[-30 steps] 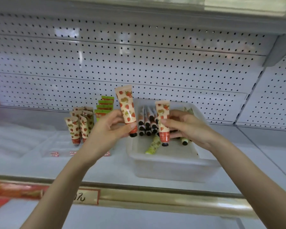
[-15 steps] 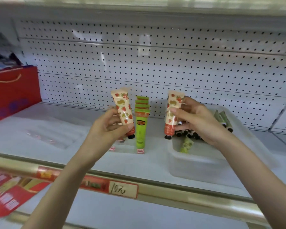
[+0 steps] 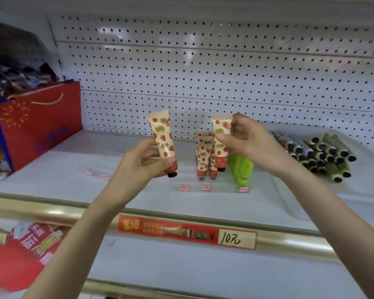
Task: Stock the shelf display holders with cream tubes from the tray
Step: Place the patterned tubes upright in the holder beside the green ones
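My left hand grips a strawberry-print cream tube, cap down, above the shelf. My right hand pinches a second strawberry tube, held upright just over the clear display holder. Strawberry tubes stand in that holder, with green tubes in the slot to their right. The translucent tray at the right holds several dark-capped tubes lying in a pile.
A red gift bag stands at the shelf's left end. Another clear holder with red labels lies left of my hand. A red price strip reading 10 runs along the gold shelf rail. White pegboard backs the shelf.
Both hands have carried their strawberry tubes left, away from the tray, to above the display holder. My view has swung left, bringing the red bag into sight.
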`<state>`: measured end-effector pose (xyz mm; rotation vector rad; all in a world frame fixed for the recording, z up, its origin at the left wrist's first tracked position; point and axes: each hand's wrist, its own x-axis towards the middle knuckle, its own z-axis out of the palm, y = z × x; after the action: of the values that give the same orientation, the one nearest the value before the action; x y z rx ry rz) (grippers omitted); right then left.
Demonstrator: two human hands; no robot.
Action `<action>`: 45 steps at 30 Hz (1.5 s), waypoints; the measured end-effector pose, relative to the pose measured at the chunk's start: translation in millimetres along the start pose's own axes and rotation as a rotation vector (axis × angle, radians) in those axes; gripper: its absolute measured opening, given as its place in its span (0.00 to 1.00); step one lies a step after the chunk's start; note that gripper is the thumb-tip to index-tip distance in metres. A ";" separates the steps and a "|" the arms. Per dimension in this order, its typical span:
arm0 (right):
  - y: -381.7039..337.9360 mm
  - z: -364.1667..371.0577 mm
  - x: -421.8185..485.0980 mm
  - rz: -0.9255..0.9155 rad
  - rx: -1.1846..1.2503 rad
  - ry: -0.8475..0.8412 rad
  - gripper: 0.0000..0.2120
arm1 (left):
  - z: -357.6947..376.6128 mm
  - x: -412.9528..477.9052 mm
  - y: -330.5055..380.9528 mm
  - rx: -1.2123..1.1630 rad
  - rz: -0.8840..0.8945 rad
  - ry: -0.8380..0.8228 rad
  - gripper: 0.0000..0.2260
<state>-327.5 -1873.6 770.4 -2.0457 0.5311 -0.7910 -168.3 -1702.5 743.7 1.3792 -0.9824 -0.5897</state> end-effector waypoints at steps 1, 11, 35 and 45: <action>4.3 7.7 1.6 0.013 -0.042 0.022 0.12 | -4.9 0.4 -1.7 -0.003 -0.006 -0.014 0.13; 36.3 23.4 12.0 0.115 -0.383 0.089 0.15 | -20.8 16.0 -16.3 0.030 -0.044 -0.066 0.14; 49.2 25.6 9.0 0.082 -0.606 -0.033 0.16 | 5.1 44.3 -33.8 0.029 -0.045 -0.073 0.13; 41.2 20.4 10.9 -0.050 -0.692 -0.004 0.14 | 5.2 41.7 -36.5 0.018 -0.045 -0.100 0.13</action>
<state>-308.6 -1891.2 730.7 -2.6965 0.8383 -0.6866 -144.7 -1745.4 717.2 1.4015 -1.0411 -0.6909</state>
